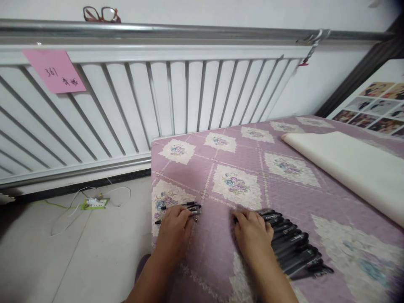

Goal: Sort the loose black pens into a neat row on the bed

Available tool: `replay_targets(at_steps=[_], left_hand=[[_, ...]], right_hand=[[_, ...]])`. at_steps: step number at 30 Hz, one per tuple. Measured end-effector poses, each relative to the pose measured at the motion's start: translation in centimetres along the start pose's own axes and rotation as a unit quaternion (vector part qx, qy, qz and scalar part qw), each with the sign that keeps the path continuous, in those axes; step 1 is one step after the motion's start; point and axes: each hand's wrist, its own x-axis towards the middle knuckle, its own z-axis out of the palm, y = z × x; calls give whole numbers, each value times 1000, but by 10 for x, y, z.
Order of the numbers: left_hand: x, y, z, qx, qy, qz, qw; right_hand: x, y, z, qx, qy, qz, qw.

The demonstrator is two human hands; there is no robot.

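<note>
My left hand [174,229] rests near the left edge of a purple flowered bed cover [240,168], its fingers curled over a small bunch of black pens [184,207] lying there. My right hand [254,233] lies to the right, fingers bent down on the near end of a long row of several black pens [295,244] laid side by side. The fingertips of both hands are partly hidden behind the knuckles.
A white rolled sheet [347,166] lies across the cover at the right. Behind stands a white slatted radiator [151,101] with a pink note [53,69] and red glasses [101,14] on top. A power strip with cables [94,203] lies on the floor at left.
</note>
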Motion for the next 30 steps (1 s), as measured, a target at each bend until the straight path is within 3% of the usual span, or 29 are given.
replay_targets(at_steps=[7, 11, 14, 17, 19, 22, 25, 28, 30], left_hand=[[1, 4, -2, -72, 10, 0, 997], [-1, 8, 1, -213, -4, -49, 976], [-3, 14, 5, -362, -80, -152, 916], [-7, 20, 12, -521, -150, -246, 804], [-9, 24, 14, -597, -143, -283, 737], [-8, 27, 14, -667, -117, -300, 672], [-3, 25, 10, -693, -122, -299, 645], [0, 21, 7, -688, -100, -309, 649], [1, 19, 6, -667, -87, -310, 672]], right_hand=[[3, -6, -7, 53, 111, -48, 991], [0, -23, -27, 140, 125, -150, 971], [-12, -39, -37, 205, 144, -217, 943], [-27, -55, -40, 264, 154, -234, 923], [-35, -65, -42, 316, 112, -217, 917], [-42, -78, -45, 394, 20, -162, 905], [-44, -84, -49, 425, -4, -203, 882], [-41, -79, -50, 429, 11, -271, 861], [-36, -73, -48, 452, 24, -201, 869]])
